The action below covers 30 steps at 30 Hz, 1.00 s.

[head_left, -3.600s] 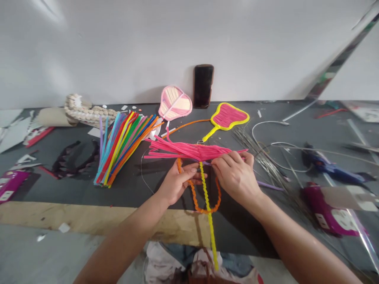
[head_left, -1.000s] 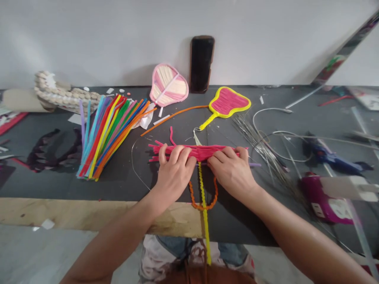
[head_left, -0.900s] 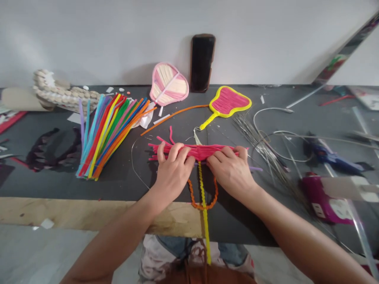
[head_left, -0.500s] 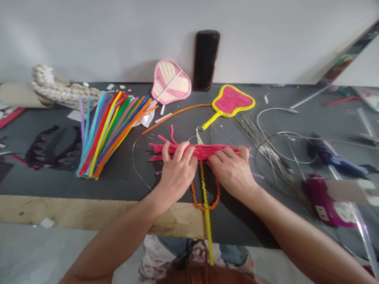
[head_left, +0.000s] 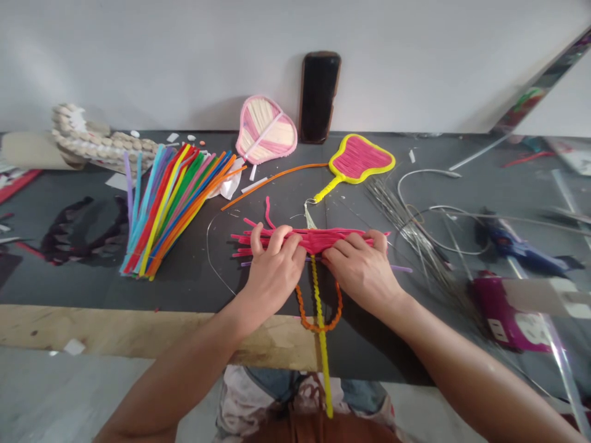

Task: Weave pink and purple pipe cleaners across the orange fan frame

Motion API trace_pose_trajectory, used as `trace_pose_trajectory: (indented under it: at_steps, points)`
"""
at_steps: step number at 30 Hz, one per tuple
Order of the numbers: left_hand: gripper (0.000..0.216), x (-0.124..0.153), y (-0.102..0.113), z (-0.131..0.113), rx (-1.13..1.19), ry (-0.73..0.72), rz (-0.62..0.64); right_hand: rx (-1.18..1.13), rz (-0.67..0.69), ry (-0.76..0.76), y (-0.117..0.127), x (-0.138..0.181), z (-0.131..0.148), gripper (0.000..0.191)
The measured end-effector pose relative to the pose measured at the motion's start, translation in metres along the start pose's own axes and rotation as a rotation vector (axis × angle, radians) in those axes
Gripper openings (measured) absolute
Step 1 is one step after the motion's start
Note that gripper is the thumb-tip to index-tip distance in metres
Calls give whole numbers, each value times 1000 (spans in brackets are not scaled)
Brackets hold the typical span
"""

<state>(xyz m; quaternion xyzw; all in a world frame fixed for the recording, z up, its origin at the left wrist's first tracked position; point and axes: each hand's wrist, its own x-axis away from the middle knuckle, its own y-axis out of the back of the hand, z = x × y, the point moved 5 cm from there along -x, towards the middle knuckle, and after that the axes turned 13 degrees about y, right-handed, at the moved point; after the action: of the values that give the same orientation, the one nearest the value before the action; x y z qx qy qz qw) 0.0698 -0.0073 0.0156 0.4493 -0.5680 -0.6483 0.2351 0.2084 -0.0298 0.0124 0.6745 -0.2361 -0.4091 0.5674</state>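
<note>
A row of pink pipe cleaners [head_left: 314,237] lies crosswise in front of me, with loose ends sticking out at the left. My left hand [head_left: 276,261] presses on its left half, fingers curled over the strands. On the right half, my right hand [head_left: 357,261] grips the strands in the same way. Beneath them runs a yellow pipe-cleaner stem [head_left: 324,363], twisted near the top, reaching past the table edge. An orange twisted loop [head_left: 302,311] hangs around the stem. A purple pipe cleaner [head_left: 401,269] passes under both hands. Above the row lies a pale tassel [head_left: 309,216].
A pink fan with yellow rim [head_left: 362,159], a pink-and-cream fan [head_left: 268,129] and a phone [head_left: 319,97] are at the back. Coloured pipe cleaners [head_left: 173,212] lie left. Thin wires [head_left: 406,218], a blue glue gun [head_left: 521,246] and a purple pack [head_left: 501,311] lie right.
Both hands stay on the pink row, which sits slightly lower in view. More of the purple pipe cleaner shows below the row. The whole view has shifted a little.
</note>
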Motion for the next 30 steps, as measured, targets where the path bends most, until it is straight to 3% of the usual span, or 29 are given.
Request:
trace_pose_trajectory:
  at_steps: [10,16,21,24,28,30]
  points:
    - [15,-2,-4,1,-7,-11,-11,44,-7,-7,-3,-2,0,19]
    - [11,3,12,-8,-46,-1,-78,56,-7,-23,-3,-3,0,21]
    - [13,13,16,-16,-33,-43,11,35,-8,-20,-5,-3,0,21]
    - [15,8,18,3,-34,-4,91,10,-12,-28,-1,-4,0,21]
    - [20,-5,37,60,-8,205,155,-56,-78,-59,20,3,-15,20]
    - [26,-5,44,85,51,261,261,-99,-99,-133,33,16,-35,23]
